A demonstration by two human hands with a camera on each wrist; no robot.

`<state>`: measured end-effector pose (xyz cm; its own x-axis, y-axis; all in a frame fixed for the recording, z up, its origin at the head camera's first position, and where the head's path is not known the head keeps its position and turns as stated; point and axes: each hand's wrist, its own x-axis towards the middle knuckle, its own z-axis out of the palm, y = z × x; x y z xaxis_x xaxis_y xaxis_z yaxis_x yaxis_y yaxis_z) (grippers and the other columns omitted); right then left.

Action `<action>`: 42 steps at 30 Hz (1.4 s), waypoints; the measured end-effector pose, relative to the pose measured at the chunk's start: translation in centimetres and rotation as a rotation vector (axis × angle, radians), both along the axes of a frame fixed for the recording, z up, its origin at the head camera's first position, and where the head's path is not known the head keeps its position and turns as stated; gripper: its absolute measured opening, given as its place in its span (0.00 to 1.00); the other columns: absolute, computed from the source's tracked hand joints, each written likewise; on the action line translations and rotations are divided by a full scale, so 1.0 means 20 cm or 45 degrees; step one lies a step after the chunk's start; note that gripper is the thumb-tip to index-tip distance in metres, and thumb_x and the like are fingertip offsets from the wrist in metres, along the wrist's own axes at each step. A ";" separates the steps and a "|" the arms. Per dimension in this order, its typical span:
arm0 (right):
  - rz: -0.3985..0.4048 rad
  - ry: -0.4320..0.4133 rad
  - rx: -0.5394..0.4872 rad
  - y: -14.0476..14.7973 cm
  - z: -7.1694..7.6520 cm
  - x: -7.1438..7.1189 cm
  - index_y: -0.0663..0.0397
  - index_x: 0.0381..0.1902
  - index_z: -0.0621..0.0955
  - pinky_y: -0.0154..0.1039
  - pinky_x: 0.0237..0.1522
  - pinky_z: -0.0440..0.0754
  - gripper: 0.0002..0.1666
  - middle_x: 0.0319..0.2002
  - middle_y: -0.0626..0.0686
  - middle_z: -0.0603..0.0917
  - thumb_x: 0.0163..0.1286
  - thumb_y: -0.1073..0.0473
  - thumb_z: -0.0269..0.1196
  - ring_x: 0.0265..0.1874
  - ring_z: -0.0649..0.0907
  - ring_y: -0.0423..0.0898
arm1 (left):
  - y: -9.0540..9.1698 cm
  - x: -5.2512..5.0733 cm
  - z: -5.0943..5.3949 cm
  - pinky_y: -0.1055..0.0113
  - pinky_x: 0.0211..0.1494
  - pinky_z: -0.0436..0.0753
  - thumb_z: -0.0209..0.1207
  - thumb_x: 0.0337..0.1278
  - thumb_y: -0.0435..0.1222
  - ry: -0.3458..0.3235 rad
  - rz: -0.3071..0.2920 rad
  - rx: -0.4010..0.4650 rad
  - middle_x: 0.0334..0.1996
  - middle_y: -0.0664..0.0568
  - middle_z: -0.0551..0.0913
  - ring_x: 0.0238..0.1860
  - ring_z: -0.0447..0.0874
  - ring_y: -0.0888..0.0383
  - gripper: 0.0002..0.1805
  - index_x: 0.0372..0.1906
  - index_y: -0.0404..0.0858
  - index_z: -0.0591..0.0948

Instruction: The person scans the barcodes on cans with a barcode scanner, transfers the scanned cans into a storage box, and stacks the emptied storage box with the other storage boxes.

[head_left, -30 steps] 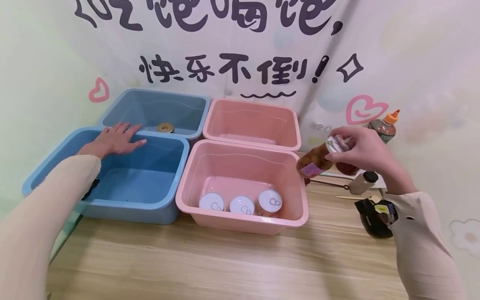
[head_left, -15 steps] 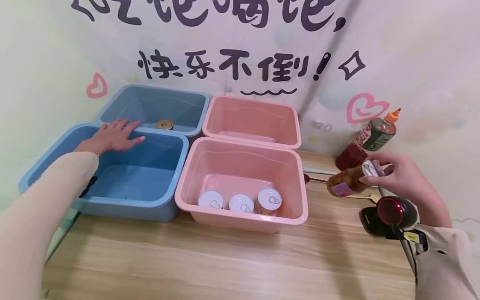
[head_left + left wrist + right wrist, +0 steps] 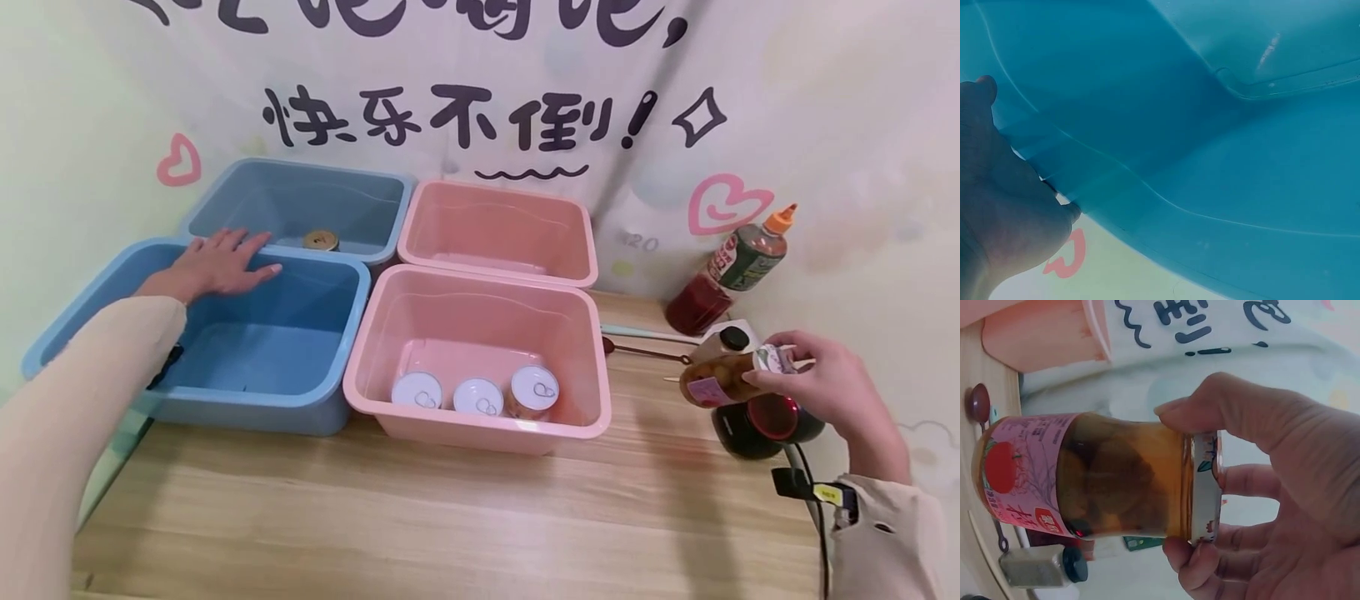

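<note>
My right hand (image 3: 832, 383) grips a glass jar (image 3: 720, 379) of fruit by its lid, thumb on one side and fingers on the other. In the right wrist view the jar (image 3: 1122, 478) lies tilted on its side, with a pink label and round pieces in amber liquid. It is held above the right part of the table. My left hand (image 3: 213, 265) rests with spread fingers on the far rim of the front blue bin (image 3: 247, 398). The left wrist view shows those fingers (image 3: 1016, 206) at the bin's edge, with some fingertips hidden.
The front pink bin (image 3: 480, 429) holds three white-topped cans; behind stands another pink bin (image 3: 498, 225). A gold-lidded can (image 3: 321, 240) sits in the back blue bin (image 3: 300, 179). At right are a sauce bottle (image 3: 750, 254), a black-capped shaker (image 3: 723, 343), a brown spoon (image 3: 648, 350) and a black device (image 3: 742, 433).
My right hand has carried the jar rightward and down, from beside the front pink bin's rim to the table's right side. My left hand stays on the blue rim.
</note>
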<state>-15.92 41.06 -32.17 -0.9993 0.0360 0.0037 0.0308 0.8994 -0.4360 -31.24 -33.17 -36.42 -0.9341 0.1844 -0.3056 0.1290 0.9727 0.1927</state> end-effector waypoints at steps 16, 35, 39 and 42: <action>-0.273 -0.131 -0.069 0.02 -0.04 0.01 0.66 0.53 0.75 0.39 0.22 0.79 0.36 0.30 0.54 0.83 0.64 0.40 0.67 0.24 0.76 0.38 | -0.01 0.00 -0.02 0.25 0.73 0.35 0.39 0.72 0.62 -0.002 0.012 -0.003 0.75 0.22 0.40 0.74 0.32 0.22 0.48 0.79 0.34 0.41; -0.153 -0.085 -0.042 0.05 -0.07 0.03 0.66 0.57 0.73 0.36 0.22 0.77 0.32 0.41 0.70 0.80 0.62 0.53 0.71 0.26 0.74 0.36 | 0.00 0.01 -0.01 0.25 0.73 0.35 0.38 0.71 0.63 -0.003 0.003 -0.001 0.75 0.23 0.40 0.74 0.33 0.22 0.49 0.79 0.34 0.40; -0.092 -0.043 -0.013 0.07 -0.07 0.03 0.65 0.56 0.74 0.34 0.22 0.74 0.32 0.42 0.73 0.79 0.59 0.58 0.73 0.28 0.73 0.36 | 0.00 0.01 -0.01 0.25 0.73 0.35 0.39 0.71 0.63 -0.005 0.005 0.004 0.75 0.22 0.40 0.74 0.33 0.22 0.49 0.79 0.34 0.40; -0.033 0.000 0.003 0.08 -0.07 0.04 0.63 0.54 0.75 0.33 0.23 0.72 0.30 0.40 0.72 0.79 0.56 0.61 0.73 0.27 0.72 0.35 | 0.00 0.01 -0.01 0.25 0.73 0.35 0.39 0.71 0.63 -0.005 0.004 -0.003 0.75 0.22 0.40 0.74 0.33 0.21 0.49 0.79 0.34 0.40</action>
